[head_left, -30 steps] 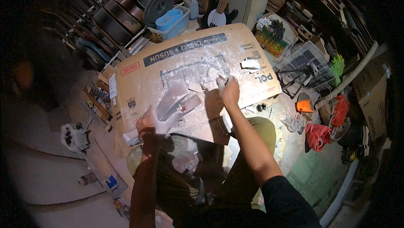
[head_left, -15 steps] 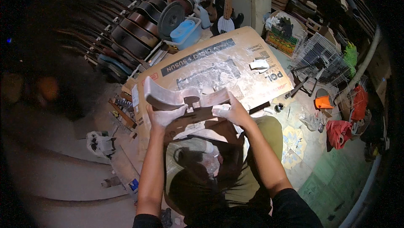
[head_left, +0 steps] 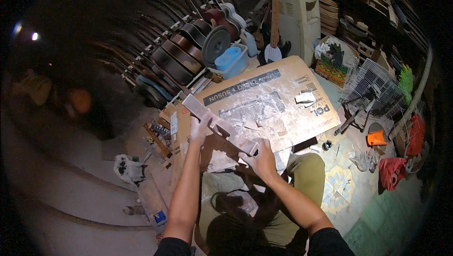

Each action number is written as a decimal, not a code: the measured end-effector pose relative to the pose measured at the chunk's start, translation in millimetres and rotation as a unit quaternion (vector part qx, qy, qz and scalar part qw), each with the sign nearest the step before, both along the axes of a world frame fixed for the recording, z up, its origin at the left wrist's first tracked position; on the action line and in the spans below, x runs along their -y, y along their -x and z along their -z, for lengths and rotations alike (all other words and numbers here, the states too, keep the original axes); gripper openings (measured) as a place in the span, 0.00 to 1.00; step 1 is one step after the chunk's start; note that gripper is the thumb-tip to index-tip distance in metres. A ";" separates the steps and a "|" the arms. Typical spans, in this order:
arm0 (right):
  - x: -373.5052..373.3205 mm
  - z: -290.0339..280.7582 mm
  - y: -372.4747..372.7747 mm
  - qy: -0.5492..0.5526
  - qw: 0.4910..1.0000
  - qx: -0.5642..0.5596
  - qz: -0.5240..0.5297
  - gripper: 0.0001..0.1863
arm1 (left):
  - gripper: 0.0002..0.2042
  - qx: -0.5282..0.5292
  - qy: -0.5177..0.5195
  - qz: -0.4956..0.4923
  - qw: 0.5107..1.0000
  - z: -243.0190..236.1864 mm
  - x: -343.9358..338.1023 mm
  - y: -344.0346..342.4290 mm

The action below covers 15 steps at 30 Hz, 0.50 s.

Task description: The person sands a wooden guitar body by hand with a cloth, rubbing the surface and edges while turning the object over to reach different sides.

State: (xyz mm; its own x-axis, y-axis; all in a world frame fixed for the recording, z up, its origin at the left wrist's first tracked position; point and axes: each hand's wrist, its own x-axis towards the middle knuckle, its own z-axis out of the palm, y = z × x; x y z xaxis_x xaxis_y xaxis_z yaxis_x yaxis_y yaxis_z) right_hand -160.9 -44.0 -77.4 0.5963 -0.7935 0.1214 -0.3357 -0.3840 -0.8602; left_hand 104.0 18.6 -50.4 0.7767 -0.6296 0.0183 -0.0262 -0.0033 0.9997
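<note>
Both my hands hold a dusty, pale wooden piece (head_left: 238, 141) with curved sides and a notch near its middle. It is tilted, its far left end higher and its near right end close to my lap. My left hand (head_left: 200, 130), whitened with dust, grips it toward the far left end. Around the near right end, the thumb and fingers of my right hand (head_left: 261, 159) are closed. Beneath and beyond the piece lies a flat cardboard sheet (head_left: 302, 128), streaked with pale dust. A small white folded scrap (head_left: 306, 98) rests on its right side.
A row of guitars (head_left: 174, 60) stands at the far left, beside a tub with a blue container (head_left: 227, 59). A wire cage (head_left: 373, 83), an orange cup-like object (head_left: 377, 138) and a red bag (head_left: 391, 173) are on the right. A white plastic bag (head_left: 128, 168) lies left.
The wooden piece has turned from roughly level to slanting, its right end lowered toward me. Both hands have kept hold and moved with it. The whole view has shifted.
</note>
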 end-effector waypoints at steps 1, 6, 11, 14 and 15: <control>-1.4 4.7 -0.4 0.021 1.000 -0.010 -0.005 0.38 | 0.29 0.066 -0.053 -0.018 0.996 -4.8 -0.1 4.1; -11.1 -7.8 -8.3 0.003 0.998 0.021 -0.051 0.35 | 0.24 0.244 -0.060 -0.106 0.962 -12.7 -13.8 -23.5; -9.7 -1.8 -3.7 0.043 0.996 0.027 -0.072 0.34 | 0.17 0.358 -0.095 -0.180 0.911 -58.4 -8.2 -27.3; -8.8 4.4 -3.9 0.066 0.995 0.006 -0.077 0.34 | 0.20 0.302 -0.111 -0.143 0.936 -66.9 -7.7 -12.4; -8.6 5.8 -3.8 0.069 0.994 0.004 -0.086 0.34 | 0.23 0.292 -0.057 -0.125 0.946 -55.6 -3.1 -11.2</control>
